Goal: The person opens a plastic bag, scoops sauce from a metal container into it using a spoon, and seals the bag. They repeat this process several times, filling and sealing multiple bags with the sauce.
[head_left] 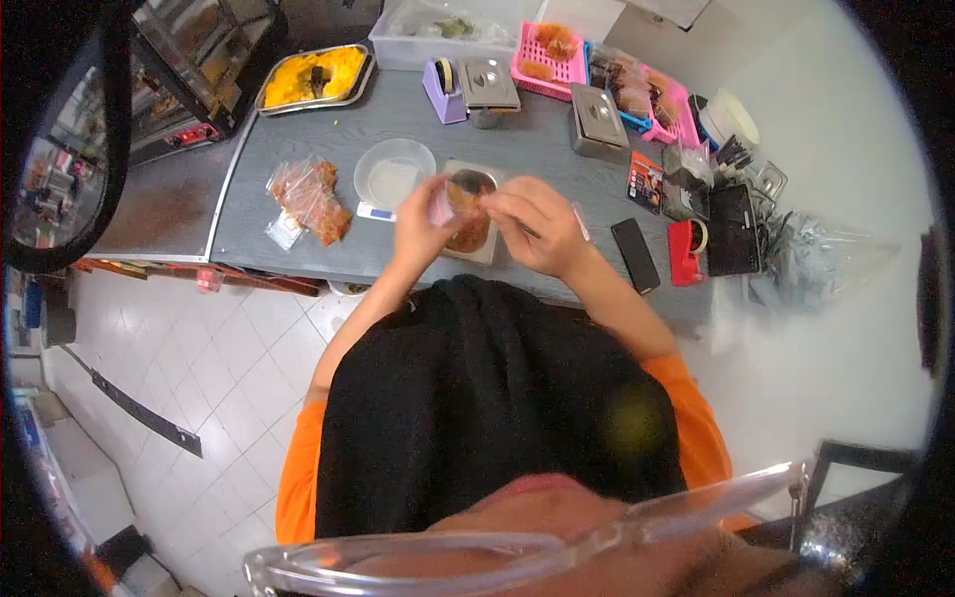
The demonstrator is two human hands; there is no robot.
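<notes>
My left hand [423, 224] is closed around a small clear plastic bag [461, 197] with something orange-brown in it. At the bag's right edge, the fingers of my right hand [537, 224] are pinched together; what they grip is too small to make out. Both hands are over a metal container [484, 251] of reddish-brown food, which they partly cover. Left of it stands a round clear plastic bowl [395, 173] on a small white scale [375, 212]. Filled small plastic bags [310, 197] lie in a pile farther left.
At the back are a tray of yellow food [316, 76], a purple tape dispenser [444, 92], lidded metal containers [488, 85] and a pink basket [549, 72]. A phone [635, 256] and a red tape dispenser [685, 254] lie on the right. A glass cabinet [189, 60] stands far left.
</notes>
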